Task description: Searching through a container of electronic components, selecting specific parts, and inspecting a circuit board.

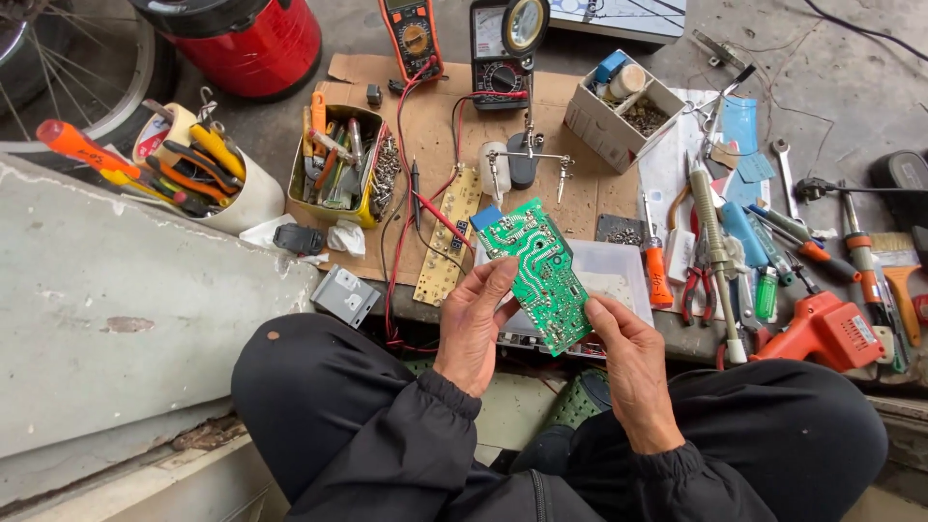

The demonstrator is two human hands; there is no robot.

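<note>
Green and traced with pale solder lines, the circuit board (535, 275) is held up between both hands above the person's lap, its long axis running diagonally from the upper left down to the lower right, solder side facing the camera. The left hand (474, 324) is clamped on the board's lower left edge with thumb and fingers; the right hand (623, 353) pinches its lower right corner.

Just behind the board lies a clear plastic tray (619, 275), and to the board's left a long tan perforated board (447, 237) with red probe leads (425, 208) across it. Farther behind the board stand a helping-hands clamp (527, 155) and two multimeters (507, 43). Right of the board lie an orange drill (826, 329), pliers (694, 285) and screwdrivers (860, 266); left of it, a yellow tool box (338, 164).

Everything rests on cardboard (435, 106) over a rough concrete floor (822, 58).
</note>
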